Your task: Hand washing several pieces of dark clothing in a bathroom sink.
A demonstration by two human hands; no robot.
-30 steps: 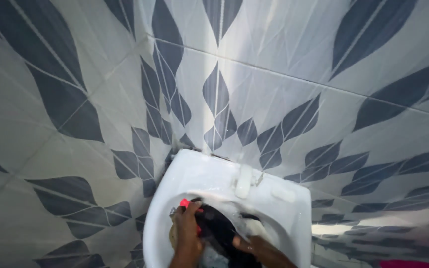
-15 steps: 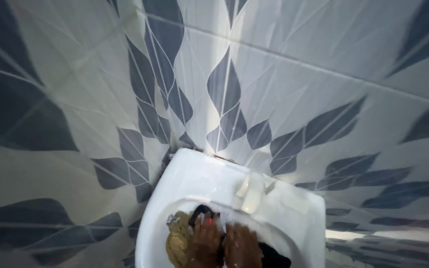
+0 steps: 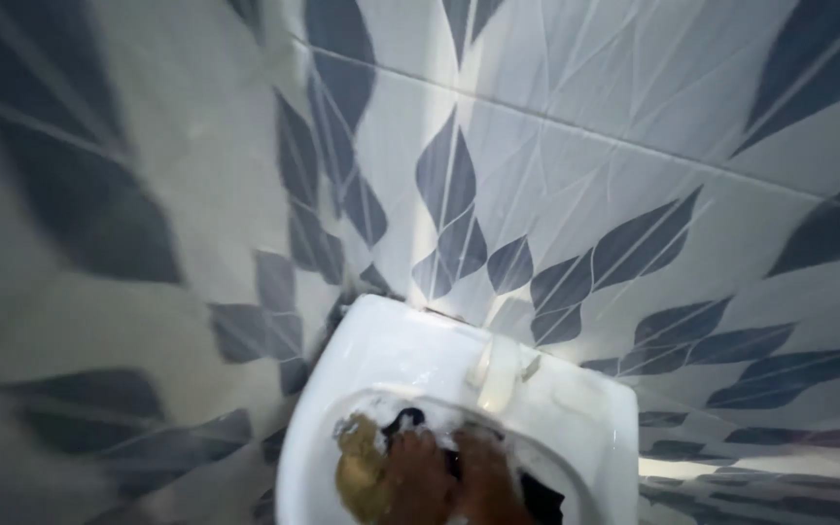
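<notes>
Inside white basin [image 3: 381, 350], both hands [image 3: 454, 481] on bunched dark cloth [image 3: 537, 498], axis unclear.

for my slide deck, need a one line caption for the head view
Both hands, left hand beside right hand, press dark cloth and a tan cloth in a white basin.

Daylight is falling from above centre, brightening a vertical band of the glossy grey-and-white leaf-patterned wall tiles [image 3: 459, 146]. Motion blur is smearing the left side heavily. The white ceramic basin [image 3: 391, 340] is glaring softly, a bright patch is glowing at lower right, and the edges are bending under wide-angle distortion.
</notes>
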